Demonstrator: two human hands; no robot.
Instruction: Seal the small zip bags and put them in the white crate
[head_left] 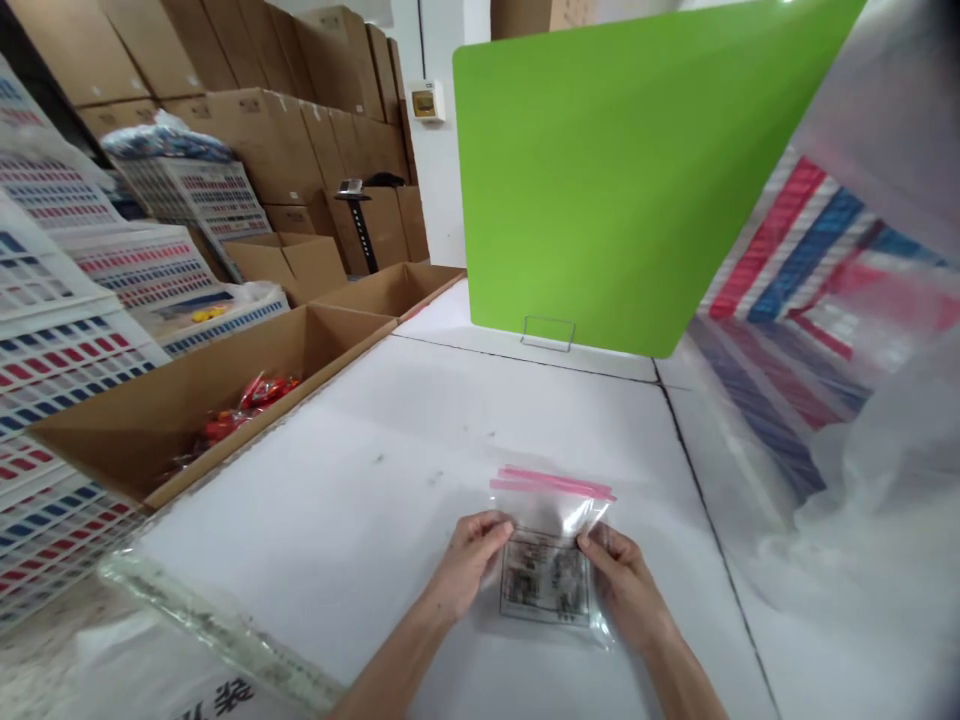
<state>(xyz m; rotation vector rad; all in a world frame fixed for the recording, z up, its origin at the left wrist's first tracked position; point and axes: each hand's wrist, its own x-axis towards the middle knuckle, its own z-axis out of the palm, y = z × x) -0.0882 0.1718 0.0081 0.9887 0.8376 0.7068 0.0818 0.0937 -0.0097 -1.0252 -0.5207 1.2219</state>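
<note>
A clear zip bag (pixel 551 515) with a pink strip along its top is held above the white table, near its front. Dark printing in a frame shows on the lower part of the bag; whether it is on the plastic or on a sheet inside, I cannot tell. My left hand (pixel 474 560) pinches the bag's left side between thumb and fingers. On the opposite side, my right hand (pixel 622 575) grips the right edge the same way, thumb in front. The fingers behind the bag are partly hidden.
A green board (pixel 622 180) stands upright at the back of the white table (pixel 337 480). Along the left edge sits an open cardboard box (pixel 300 350) with red wrapped items (pixel 251 400). Plastic crates (pixel 52 400) are stacked farther left. Striped, plastic-covered material (pixel 795 300) fills the right.
</note>
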